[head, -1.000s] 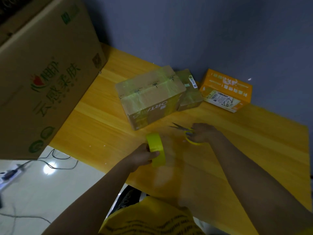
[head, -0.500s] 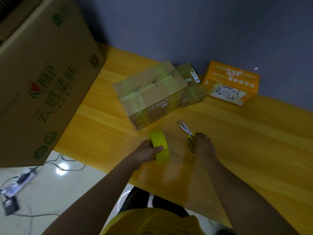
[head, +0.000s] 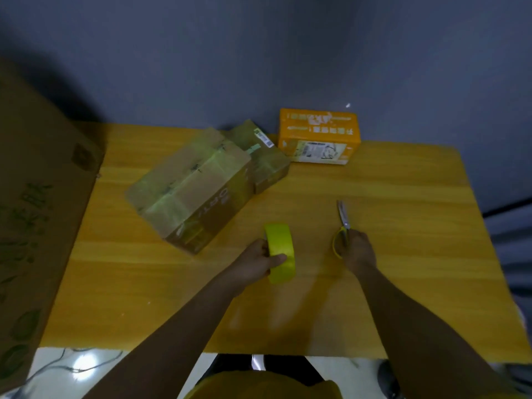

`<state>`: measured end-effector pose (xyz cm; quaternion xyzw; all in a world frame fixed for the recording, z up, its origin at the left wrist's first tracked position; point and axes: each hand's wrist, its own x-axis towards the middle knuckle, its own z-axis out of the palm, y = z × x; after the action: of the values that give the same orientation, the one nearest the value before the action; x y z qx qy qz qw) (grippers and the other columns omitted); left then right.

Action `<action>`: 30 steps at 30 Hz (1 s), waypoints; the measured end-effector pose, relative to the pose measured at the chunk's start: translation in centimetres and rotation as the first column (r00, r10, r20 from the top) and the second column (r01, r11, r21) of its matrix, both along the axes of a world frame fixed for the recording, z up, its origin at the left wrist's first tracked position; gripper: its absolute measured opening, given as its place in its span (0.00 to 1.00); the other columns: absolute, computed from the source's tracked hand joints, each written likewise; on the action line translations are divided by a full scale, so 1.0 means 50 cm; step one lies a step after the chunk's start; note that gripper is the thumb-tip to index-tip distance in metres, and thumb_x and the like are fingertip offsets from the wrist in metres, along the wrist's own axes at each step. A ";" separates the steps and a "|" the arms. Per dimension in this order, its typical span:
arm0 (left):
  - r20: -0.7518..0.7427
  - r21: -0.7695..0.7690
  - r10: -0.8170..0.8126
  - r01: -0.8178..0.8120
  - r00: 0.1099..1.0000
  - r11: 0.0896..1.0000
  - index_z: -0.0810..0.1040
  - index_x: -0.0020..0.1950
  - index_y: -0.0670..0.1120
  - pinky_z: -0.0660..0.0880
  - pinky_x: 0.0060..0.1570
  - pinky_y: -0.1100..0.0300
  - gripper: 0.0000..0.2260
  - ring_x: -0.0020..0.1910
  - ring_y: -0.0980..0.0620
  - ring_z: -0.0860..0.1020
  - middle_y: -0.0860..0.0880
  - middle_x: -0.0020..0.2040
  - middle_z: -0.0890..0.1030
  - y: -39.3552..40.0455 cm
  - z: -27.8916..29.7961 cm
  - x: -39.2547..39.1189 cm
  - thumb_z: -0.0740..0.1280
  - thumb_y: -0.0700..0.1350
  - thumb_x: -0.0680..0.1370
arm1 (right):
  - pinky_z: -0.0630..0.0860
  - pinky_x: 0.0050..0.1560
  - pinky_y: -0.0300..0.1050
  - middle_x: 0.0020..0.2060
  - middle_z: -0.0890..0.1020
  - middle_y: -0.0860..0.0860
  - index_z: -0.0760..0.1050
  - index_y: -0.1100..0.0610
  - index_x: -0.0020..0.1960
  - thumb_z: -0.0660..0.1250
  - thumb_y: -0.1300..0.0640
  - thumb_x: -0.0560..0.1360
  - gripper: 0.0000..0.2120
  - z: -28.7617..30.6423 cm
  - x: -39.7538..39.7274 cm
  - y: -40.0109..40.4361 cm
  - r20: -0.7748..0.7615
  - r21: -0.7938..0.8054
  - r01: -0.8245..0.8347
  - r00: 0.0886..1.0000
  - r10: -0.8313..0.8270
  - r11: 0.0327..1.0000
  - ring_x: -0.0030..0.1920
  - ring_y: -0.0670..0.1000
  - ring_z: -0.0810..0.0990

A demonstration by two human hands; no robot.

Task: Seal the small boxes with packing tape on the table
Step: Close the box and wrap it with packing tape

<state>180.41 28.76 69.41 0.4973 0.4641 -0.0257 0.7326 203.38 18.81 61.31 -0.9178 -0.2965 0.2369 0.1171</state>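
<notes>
My left hand [head: 259, 259] grips a yellow roll of packing tape [head: 280, 253], held upright just above the wooden table [head: 403, 254]. My right hand [head: 355, 249] holds yellow-handled scissors [head: 342, 223] with the blades pointing away from me. A brown cardboard box [head: 191, 187] with greenish tape strips across its top lies at the centre left. A smaller brown box [head: 263, 156] leans against its far side. An orange box [head: 318, 135] with a white label stands at the back by the wall.
A large printed cardboard carton [head: 37, 226] stands against the table's left edge. A grey-blue wall runs behind the table. Cables lie on the pale floor [head: 80, 367] at lower left. Bare tabletop stretches to the right of the scissors.
The view swung so the table now faces me squarely. My right hand moved the scissors rightward, away from the tape roll, and the blades turned to point away from me. My left hand kept its hold.
</notes>
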 end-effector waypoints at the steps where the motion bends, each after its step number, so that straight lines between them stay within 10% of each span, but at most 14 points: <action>1: 0.001 0.001 -0.008 0.008 1.000 1.000 0.68 0.62 0.44 0.74 0.60 0.48 0.14 0.61 0.44 0.76 0.45 0.62 0.75 0.003 -0.001 0.013 0.67 0.42 0.79 | 0.72 0.49 0.52 0.49 0.79 0.65 0.78 0.66 0.53 0.60 0.52 0.78 0.17 0.010 -0.003 0.007 -0.018 0.086 0.011 1.000 -0.009 0.996 0.53 0.64 0.78; 3: 0.017 0.006 -0.026 0.026 1.000 1.000 0.68 0.66 0.41 0.75 0.58 0.48 0.18 0.59 0.44 0.77 0.43 0.63 0.75 0.007 -0.003 0.039 0.67 0.42 0.78 | 0.72 0.52 0.47 0.48 0.83 0.62 0.81 0.66 0.51 0.62 0.53 0.79 0.16 0.057 -0.041 0.028 -0.195 0.288 0.111 0.979 -0.055 0.951 0.53 0.59 0.81; 6: 0.086 0.010 -0.069 0.068 0.994 0.998 0.69 0.65 0.42 0.76 0.56 0.49 0.17 0.57 0.46 0.78 0.45 0.60 0.77 0.013 0.000 0.079 0.67 0.41 0.78 | 0.76 0.57 0.45 0.51 0.84 0.53 0.82 0.56 0.54 0.62 0.51 0.80 0.13 0.122 -0.099 0.042 -0.706 0.328 0.358 0.708 -0.025 0.874 0.54 0.50 0.82; 8: 0.116 0.031 -0.103 0.100 0.988 0.994 0.69 0.63 0.43 0.77 0.55 0.50 0.15 0.55 0.48 0.78 0.46 0.57 0.78 0.017 0.003 0.101 0.67 0.40 0.78 | 0.78 0.53 0.45 0.51 0.84 0.51 0.79 0.56 0.60 0.67 0.52 0.77 0.14 0.133 -0.103 0.032 -0.766 0.326 0.377 0.643 0.008 0.867 0.53 0.50 0.82; 14: 0.062 0.330 -0.314 0.277 0.947 0.902 0.71 0.65 0.38 0.71 0.45 0.65 0.14 0.51 0.54 0.74 0.48 0.53 0.75 0.025 0.020 0.195 0.63 0.42 0.81 | 0.74 0.31 0.33 0.44 0.83 0.54 0.77 0.59 0.62 0.72 0.65 0.73 0.18 0.164 -0.024 0.011 -0.629 0.461 0.515 0.764 -0.144 0.722 0.33 0.39 0.79; 18: -0.072 0.501 -0.344 0.332 0.936 0.799 0.72 0.65 0.37 0.68 0.44 0.63 0.14 0.58 0.49 0.74 0.43 0.61 0.76 0.040 0.027 0.295 0.61 0.43 0.82 | 0.77 0.52 0.47 0.57 0.81 0.61 0.74 0.62 0.67 0.74 0.62 0.71 0.25 0.144 0.108 0.019 -0.314 0.486 0.366 0.921 -0.232 0.794 0.53 0.54 0.81; 25: -0.093 0.508 -0.346 0.343 0.934 0.790 0.75 0.57 0.37 0.65 0.47 0.67 0.10 0.60 0.47 0.73 0.42 0.60 0.76 0.058 -0.003 0.432 0.58 0.40 0.83 | 0.70 0.62 0.55 0.58 0.79 0.63 0.71 0.62 0.67 0.68 0.58 0.74 0.23 0.053 0.388 0.040 0.301 -0.007 0.059 0.952 -0.054 0.998 0.61 0.64 0.75; 30: -0.053 0.479 -0.184 0.186 0.982 0.858 0.76 0.50 0.40 0.70 0.53 0.54 0.06 0.52 0.45 0.74 0.45 0.49 0.76 0.061 -0.043 0.415 0.60 0.36 0.81 | 0.67 0.63 0.57 0.64 0.73 0.65 0.59 0.65 0.72 0.61 0.60 0.78 0.25 0.006 0.443 0.080 0.220 -0.223 0.051 0.975 -0.001 0.974 0.67 0.65 0.68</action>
<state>201.15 31.82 67.28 0.7059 0.4078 0.0190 0.5788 225.54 22.83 61.61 -0.9494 -0.2663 0.1652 -0.0187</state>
